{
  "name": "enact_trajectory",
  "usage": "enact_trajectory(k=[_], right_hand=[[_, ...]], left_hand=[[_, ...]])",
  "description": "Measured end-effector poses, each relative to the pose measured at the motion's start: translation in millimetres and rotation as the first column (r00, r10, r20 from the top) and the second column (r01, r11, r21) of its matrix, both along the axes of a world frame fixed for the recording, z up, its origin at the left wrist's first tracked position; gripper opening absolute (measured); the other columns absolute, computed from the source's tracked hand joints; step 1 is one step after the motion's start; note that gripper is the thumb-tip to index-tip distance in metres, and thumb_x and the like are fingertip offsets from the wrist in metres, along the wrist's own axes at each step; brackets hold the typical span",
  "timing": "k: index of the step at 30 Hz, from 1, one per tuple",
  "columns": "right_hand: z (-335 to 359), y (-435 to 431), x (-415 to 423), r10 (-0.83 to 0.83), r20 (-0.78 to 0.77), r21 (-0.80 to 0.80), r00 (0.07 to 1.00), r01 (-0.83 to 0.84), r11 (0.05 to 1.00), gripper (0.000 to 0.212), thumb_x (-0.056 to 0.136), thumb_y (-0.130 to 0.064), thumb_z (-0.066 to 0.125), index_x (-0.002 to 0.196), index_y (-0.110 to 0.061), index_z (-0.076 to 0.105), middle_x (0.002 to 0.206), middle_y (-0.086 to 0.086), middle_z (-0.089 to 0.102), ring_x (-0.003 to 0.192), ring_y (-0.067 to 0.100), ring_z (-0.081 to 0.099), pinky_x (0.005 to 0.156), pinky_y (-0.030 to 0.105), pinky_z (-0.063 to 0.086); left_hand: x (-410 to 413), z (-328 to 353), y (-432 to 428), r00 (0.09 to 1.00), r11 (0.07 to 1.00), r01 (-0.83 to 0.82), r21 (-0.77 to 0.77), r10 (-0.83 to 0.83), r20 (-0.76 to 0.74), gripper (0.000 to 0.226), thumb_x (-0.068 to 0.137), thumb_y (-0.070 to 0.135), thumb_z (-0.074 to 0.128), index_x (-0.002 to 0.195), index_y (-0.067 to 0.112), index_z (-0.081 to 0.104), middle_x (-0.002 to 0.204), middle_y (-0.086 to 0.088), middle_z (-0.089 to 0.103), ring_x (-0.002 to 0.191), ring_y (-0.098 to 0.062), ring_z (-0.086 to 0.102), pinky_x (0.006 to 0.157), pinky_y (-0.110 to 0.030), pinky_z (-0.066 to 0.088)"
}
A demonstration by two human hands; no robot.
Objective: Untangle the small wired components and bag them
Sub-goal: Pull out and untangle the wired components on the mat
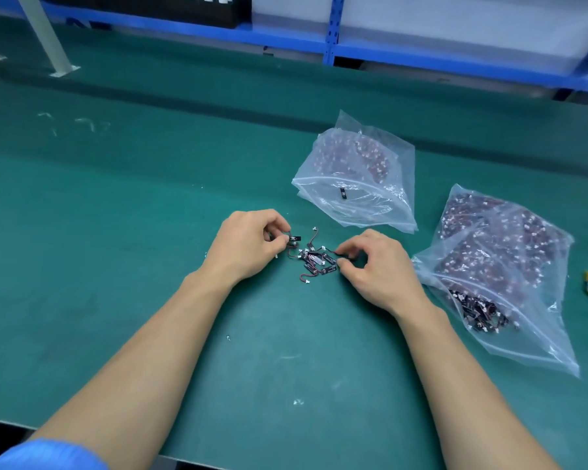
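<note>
**A:** While both hands are on it, which way does the tangle of wired components run?

**B:** Its long axis lies across the green mat, from far-left to near-right. It stretches between the two hands, mid-table.

**A:** And the hands themselves?

**B:** Fingers of the left hand are curled, thumb and fingertips pinching one small black component at the tangle's left end. The right hand is curled too, thumb and forefinger nipping a dark piece at the tangle's right end.

**A:** What are the parts like?

**B:** Tiny black rectangular bodies, thin dark-red wires looping out, white plug ends. Two clear, crinkled plastic bags lie to the right. The far bag sits beyond the tangle and the near bag just beside the right hand. Both hold more such parts.
</note>
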State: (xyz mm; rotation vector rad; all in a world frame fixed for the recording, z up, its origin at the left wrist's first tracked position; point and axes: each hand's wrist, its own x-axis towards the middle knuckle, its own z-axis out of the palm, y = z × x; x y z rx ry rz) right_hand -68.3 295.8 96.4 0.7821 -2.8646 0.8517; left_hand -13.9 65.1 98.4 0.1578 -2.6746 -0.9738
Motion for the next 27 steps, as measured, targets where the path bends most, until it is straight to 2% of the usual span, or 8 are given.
enact_trajectory(k=[3,5,8,10,15,18,22,27], right_hand=[[1,3,1,-0.024,0.018,0.010,1.000,0.024,1.000,0.016,0.078,-0.022,0.068,0.087,-0.035,0.068,0.080,-0.015,0.057,0.082,0.010,0.057,0.080,0.035,0.052],[1,3,2,-0.031,0.028,-0.001,0.999,0.031,1.000,0.014,0.075,-0.026,0.067,0.085,-0.035,0.066,0.078,-0.015,0.058,0.080,0.008,0.056,0.078,0.034,0.052],[2,3,3,-0.054,0.044,-0.036,0.998,0.056,0.998,0.018,0.072,-0.034,0.060,0.089,-0.032,0.068,0.076,-0.014,0.061,0.076,0.007,0.056,0.076,0.034,0.052],[2,3,2,-0.072,0.062,-0.061,0.995,0.076,0.995,0.021,0.073,-0.029,0.060,0.093,-0.033,0.068,0.075,-0.014,0.064,0.073,0.005,0.056,0.075,0.035,0.052],[1,6,1,-0.069,0.063,-0.061,0.996,0.073,0.996,0.027,0.080,-0.020,0.063,0.102,-0.033,0.071,0.074,-0.013,0.065,0.072,0.004,0.054,0.078,0.036,0.053],[0,4,0,-0.046,0.053,-0.036,0.998,0.048,0.998,0.023,0.083,-0.022,0.066,0.103,-0.032,0.073,0.076,-0.012,0.064,0.076,0.009,0.055,0.080,0.037,0.052],[-2,4,-2,-0.033,0.032,-0.034,0.999,0.034,0.999,0.015,0.085,-0.022,0.070,0.096,-0.031,0.074,0.074,-0.012,0.061,0.076,0.010,0.054,0.078,0.037,0.051],[-5,4,-4,-0.039,0.015,-0.061,0.999,0.040,0.997,0.009,0.087,-0.024,0.071,0.093,-0.030,0.074,0.073,-0.012,0.063,0.074,0.010,0.055,0.077,0.037,0.051]], left_hand=[[-1,-1,-2,0.999,0.999,-0.040,-0.031,0.040,0.009,0.013,0.085,0.022,0.070,0.092,0.032,0.070,0.075,0.024,0.067,0.074,-0.001,0.055,0.076,-0.028,0.049],[-1,-3,-1,1.000,0.997,-0.025,-0.068,0.025,-0.002,0.020,0.088,0.025,0.069,0.107,0.033,0.068,0.094,0.023,0.067,0.090,-0.008,0.053,0.086,-0.030,0.046],[-1,-3,7,0.993,0.990,0.115,-0.087,-0.115,0.004,0.032,0.093,0.031,0.065,0.125,0.032,0.064,0.119,0.013,0.062,0.109,-0.012,0.050,0.097,-0.028,0.040],[-1,-3,16,0.974,0.966,0.226,-0.130,-0.222,0.043,0.033,0.095,0.038,0.062,0.127,0.033,0.064,0.122,0.011,0.060,0.112,-0.014,0.048,0.100,-0.032,0.040],[3,1,29,0.930,0.920,0.368,-0.135,-0.361,0.070,0.021,0.089,0.039,0.072,0.107,0.030,0.076,0.116,0.012,0.062,0.107,-0.011,0.051,0.097,-0.033,0.043],[10,8,30,0.897,0.890,0.442,-0.115,-0.437,0.069,0.013,0.084,0.034,0.079,0.095,0.027,0.079,0.104,0.013,0.066,0.091,-0.008,0.061,0.085,-0.033,0.049],[22,16,36,0.832,0.829,0.554,-0.084,-0.545,0.105,0.009,0.076,0.031,0.084,0.083,0.028,0.080,0.091,0.015,0.067,0.071,-0.005,0.061,0.068,-0.017,0.044],[32,20,44,0.753,0.772,0.631,0.076,-0.633,0.179,0.009,0.071,0.030,0.086,0.077,0.029,0.079,0.086,0.015,0.069,0.066,-0.007,0.063,0.059,-0.017,0.046]])
